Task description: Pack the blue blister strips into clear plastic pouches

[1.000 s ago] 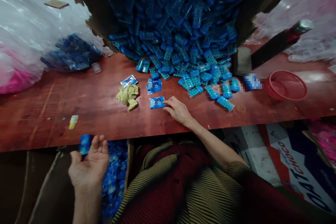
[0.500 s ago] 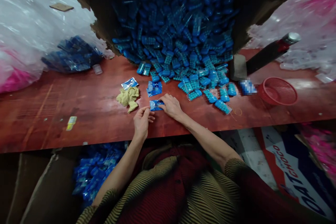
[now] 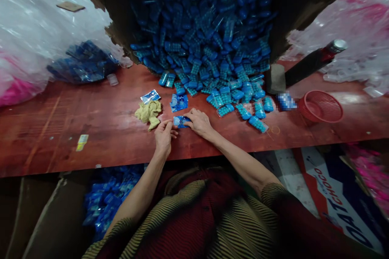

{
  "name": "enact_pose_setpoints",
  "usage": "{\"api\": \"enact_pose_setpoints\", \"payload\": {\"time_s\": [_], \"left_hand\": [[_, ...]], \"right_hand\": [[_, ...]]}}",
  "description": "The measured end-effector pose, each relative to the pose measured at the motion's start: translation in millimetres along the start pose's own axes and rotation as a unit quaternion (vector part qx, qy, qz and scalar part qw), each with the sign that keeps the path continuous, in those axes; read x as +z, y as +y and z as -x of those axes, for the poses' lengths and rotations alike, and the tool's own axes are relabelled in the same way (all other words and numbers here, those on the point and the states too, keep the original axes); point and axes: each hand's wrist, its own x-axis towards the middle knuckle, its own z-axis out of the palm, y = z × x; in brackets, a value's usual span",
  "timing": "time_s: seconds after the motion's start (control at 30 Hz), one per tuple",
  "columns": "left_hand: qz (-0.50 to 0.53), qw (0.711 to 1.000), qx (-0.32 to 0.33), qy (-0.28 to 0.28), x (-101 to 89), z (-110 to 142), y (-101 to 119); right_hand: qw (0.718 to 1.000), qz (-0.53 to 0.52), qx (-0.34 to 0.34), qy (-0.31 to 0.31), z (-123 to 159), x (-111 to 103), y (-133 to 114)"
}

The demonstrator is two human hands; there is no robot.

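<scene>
On the red tabletop in front of me lies a small blue printed packet, flat against the surface. The fingers of my right hand are closed on its right end. My left hand is just off its left edge, thumb and forefinger pinched together; whatever is between them is too small to make out. Another blue packet rests just beyond, and a blue-and-white packet is to its left. A crumpled yellowish cloth sits beside my left hand.
A torn carton spills many clear containers of blue pellets onto the table. Rightward stand a red plastic basket and a dark bottle-like object. Blue packets are heaped in plastic on the left.
My left hand has drawn slightly left, away from the packet's edge. My right hand stays on the packet, almost unmoved.
</scene>
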Motion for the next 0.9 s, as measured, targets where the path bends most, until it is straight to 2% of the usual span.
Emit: {"api": "enact_pose_setpoints", "payload": {"time_s": [0.3,0.37,0.43,0.5,0.53,0.6,0.67,0.7,0.77,0.83,0.9], "left_hand": [[-0.007,1.0,0.001,0.009,2.0,-0.1,0.0],[-0.033,0.999,0.01,0.02,1.0,-0.6,-2.6],[-0.098,0.993,0.049,0.034,-1.1,-2.3,-4.3],[-0.218,0.964,0.146,0.04,-2.8,-6.0,-4.3],[-0.294,0.933,0.204,0.037,-2.8,-8.9,-3.9],[-0.442,0.848,0.291,0.015,-0.5,-16.5,-2.9],[-0.549,0.773,0.316,-0.011,4.9,-25.2,-2.4],[-0.581,0.751,0.315,-0.016,8.2,-29.1,-2.5],[-0.605,0.735,0.306,-0.009,14.3,-33.7,-3.5],[-0.595,0.746,0.3,0.017,17.4,-32.2,-5.5],[-0.558,0.769,0.309,0.031,16.4,-24.6,-8.0]], "right_hand": [[0.999,0.021,0.005,0.047,2.4,10.9,-1.6],[0.999,0.021,0.011,0.042,0.9,9.7,-0.4],[0.999,0.027,0.011,0.036,-1.5,7.8,1.1],[0.998,0.038,0.003,0.04,-5.0,6.6,2.3],[0.998,0.046,-0.001,0.045,-7.3,6.4,3.0],[0.997,0.063,-0.012,0.053,-13.3,6.7,4.4],[0.995,0.08,-0.028,0.05,-20.6,7.1,5.8],[0.994,0.088,-0.037,0.049,-24.2,7.2,6.6],[0.992,0.101,-0.053,0.052,-29.7,7.3,7.7],[0.99,0.109,-0.061,0.062,-30.4,7.1,8.0],[0.989,0.108,-0.065,0.076,-24.4,6.8,7.1]]}}
